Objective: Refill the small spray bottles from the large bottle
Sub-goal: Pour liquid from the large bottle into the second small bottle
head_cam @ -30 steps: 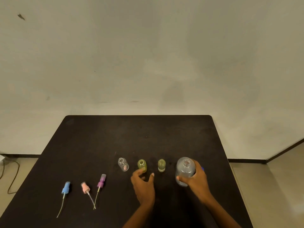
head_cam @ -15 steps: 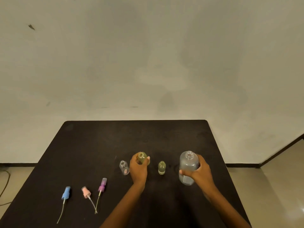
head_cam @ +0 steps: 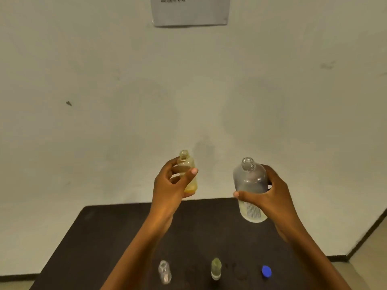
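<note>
Since the frame cuts the counter (head_cam: 104, 237) off at its near side, the near edge and both near corners are out of sight. The paper sheet (head_cam: 189, 11) on the wall above the counter is clipped at the top, print too blurred to read.

Liquid level in the large bottle (head_cam: 250, 185) is hard to make out. The right hand (head_cam: 270, 197) wraps round it, thumb across the front, fingers mostly hidden behind. The bottle is upright, uncapped, in the air over the counter's far edge, right part.

The left hand (head_cam: 171, 185) grips the small yellow bottle (head_cam: 187, 172), upright, neck open, raised above the counter's far edge. The two bottles are apart.

On the counter near its cut-off side, in a row left to right: clear small bottle (head_cam: 165, 272), green small bottle (head_cam: 216, 268), blue cap (head_cam: 266, 271), none touching.

The counter's far edge and far-left corner are visible. Open dark surface runs from the forearms to its left edge.
</note>
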`<state>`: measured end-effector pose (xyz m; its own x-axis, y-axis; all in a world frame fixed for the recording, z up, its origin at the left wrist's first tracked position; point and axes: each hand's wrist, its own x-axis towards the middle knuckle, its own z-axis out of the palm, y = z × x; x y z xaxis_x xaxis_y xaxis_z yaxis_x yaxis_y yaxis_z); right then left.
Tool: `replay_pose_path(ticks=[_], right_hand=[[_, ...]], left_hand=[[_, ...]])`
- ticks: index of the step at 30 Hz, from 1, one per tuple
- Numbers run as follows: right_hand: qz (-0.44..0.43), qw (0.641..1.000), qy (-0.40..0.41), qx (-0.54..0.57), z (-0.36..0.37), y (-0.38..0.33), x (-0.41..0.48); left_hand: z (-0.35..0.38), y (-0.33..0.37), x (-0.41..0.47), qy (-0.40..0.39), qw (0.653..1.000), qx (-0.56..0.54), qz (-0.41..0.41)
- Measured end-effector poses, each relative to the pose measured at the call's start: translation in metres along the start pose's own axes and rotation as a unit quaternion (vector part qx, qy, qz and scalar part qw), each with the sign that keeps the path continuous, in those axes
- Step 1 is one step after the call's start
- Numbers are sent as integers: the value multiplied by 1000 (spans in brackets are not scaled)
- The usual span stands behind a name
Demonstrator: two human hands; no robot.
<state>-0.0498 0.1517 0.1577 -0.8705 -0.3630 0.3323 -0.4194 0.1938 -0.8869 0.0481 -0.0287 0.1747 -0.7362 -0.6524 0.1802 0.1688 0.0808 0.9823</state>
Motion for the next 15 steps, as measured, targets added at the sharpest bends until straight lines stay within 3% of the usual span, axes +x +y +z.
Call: replay_pose_path(ticks=[9,15], right_hand=[[-145,972,135,-128,-3,-100,27],[-230,944,168,-164,-6,-138,32]], left_hand=[[-19,89,-14,-106,991,-27,73],[-26,107,-14,-139,987,-24,79]])
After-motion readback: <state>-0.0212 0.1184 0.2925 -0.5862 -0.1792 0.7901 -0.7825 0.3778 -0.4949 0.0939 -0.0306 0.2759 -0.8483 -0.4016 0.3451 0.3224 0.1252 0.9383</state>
